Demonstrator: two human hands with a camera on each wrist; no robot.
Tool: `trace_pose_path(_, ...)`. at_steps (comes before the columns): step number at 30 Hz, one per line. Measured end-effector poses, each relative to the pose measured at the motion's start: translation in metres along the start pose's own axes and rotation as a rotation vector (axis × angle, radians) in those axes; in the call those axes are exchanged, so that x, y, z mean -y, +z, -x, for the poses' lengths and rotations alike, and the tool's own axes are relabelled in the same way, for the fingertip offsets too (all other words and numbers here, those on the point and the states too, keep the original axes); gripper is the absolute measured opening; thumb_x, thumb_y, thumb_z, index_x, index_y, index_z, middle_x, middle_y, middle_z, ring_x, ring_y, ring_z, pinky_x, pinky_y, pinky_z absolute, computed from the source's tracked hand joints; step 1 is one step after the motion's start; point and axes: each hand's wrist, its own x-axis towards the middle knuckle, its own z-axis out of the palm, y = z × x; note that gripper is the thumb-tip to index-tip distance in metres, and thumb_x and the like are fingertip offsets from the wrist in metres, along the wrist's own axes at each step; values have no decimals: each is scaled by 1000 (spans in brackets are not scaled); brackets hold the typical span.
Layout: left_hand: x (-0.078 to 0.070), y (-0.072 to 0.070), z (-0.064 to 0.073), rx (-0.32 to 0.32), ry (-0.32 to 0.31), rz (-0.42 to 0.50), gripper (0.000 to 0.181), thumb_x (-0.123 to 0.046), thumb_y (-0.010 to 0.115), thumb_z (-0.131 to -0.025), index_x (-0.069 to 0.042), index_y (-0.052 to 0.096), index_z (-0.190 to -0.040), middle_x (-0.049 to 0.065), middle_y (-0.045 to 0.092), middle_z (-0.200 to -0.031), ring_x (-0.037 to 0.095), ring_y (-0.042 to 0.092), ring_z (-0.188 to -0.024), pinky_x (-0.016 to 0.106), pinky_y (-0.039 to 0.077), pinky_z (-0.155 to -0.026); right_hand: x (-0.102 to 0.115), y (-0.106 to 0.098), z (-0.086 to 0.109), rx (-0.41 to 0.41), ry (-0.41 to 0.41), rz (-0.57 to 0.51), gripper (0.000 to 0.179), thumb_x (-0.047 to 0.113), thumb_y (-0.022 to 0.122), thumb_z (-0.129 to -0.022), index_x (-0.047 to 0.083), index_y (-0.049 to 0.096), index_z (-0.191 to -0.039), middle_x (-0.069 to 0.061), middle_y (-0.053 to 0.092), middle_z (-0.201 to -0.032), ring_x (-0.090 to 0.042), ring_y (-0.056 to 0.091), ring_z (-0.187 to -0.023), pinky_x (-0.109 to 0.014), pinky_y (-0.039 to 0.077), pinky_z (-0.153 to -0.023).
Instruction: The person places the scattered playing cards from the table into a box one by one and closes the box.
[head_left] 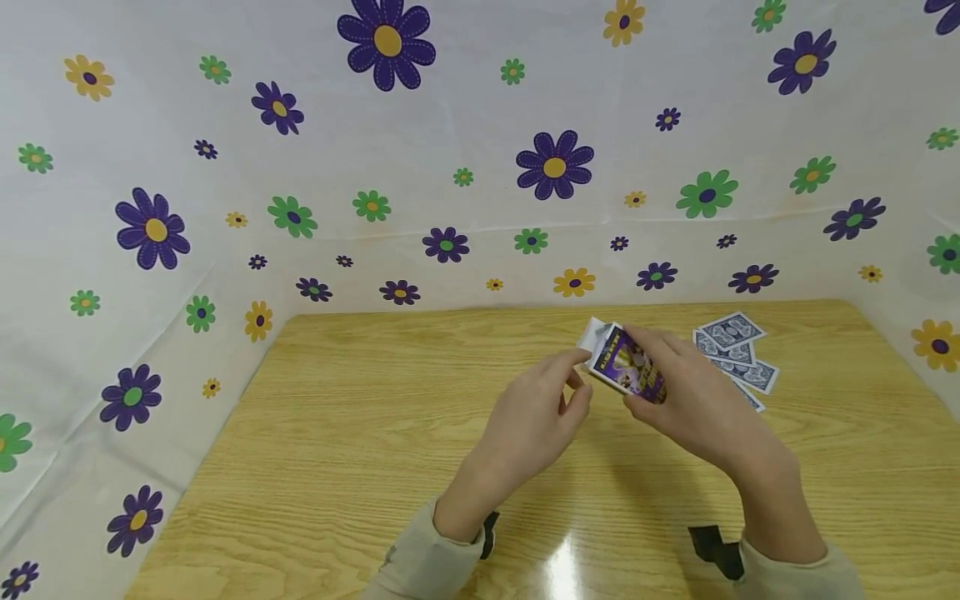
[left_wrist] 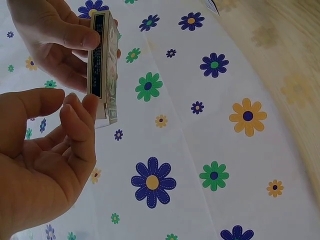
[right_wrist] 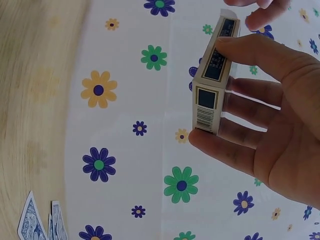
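Head view: right hand (head_left: 693,400) grips card box (head_left: 628,363), left hand (head_left: 528,414) loosely bent, empty, near flap (head_left: 592,332); slackening grip risks drop

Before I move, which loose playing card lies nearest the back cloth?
The blue-patterned card at the far end of the spread; the other cards all lie in front of it.

Two pale beige sleeves (head_left: 427,557) have black pieces (head_left: 707,543) at their inner edges.
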Motion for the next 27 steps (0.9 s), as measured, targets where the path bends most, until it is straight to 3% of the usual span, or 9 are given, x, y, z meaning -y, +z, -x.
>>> trace_pose_path(3,0,1,0,-12,2,18,29,-14,60,-98,-5,58,-126,5,68,-97,5,49,-61,15,39,-48,0,0,-1,-26,11,-24,77,9,78,-83,3,40,-150,-22,54,-133,-32,56,-102,-45,54,-80)
trace_pose_path(7,1,4,1,-47,-1,60,29,-14,59,-99,-4,56,-126,9,66,-109,11,59,-77,16,46,-58,1,3,-3,-84,30,-135,81,8,76,-84,6,34,-153,-23,51,-136,-34,54,-107,-48,56,-82)
trace_pose_path(12,2,8,1,-73,30,163,39,-11,56,-100,-5,50,-138,12,57,-128,19,61,-100,26,56,-76,5,10,-6,-247,38,-290,90,3,77,-82,7,26,-156,-25,45,-143,-43,51,-122,-55,56,-82)
trace_pose_path(17,2,12,-2,-65,68,281,45,-12,51,-103,-4,41,-146,15,51,-137,25,60,-113,25,54,-86,13,18,-9,-382,64,-380,95,1,79,-81,9,23,-157,-25,48,-138,-43,53,-121,-55,56,-81)
trace_pose_path(23,2,16,-4,-63,36,393,53,-24,42,-107,-9,25,-156,15,45,-145,25,57,-121,27,52,-93,26,25,-10,-409,101,-419,99,-1,78,-81,8,16,-158,-24,43,-141,-42,51,-125,-53,56,-85)
trace_pose_path(27,5,16,-6,-107,1,441,55,-24,41,-108,-10,20,-157,14,41,-147,25,52,-125,30,51,-96,33,28,-9,-378,130,-493,88,1,71,-87,6,19,-157,-20,43,-144,-38,51,-126,-42,57,-85)
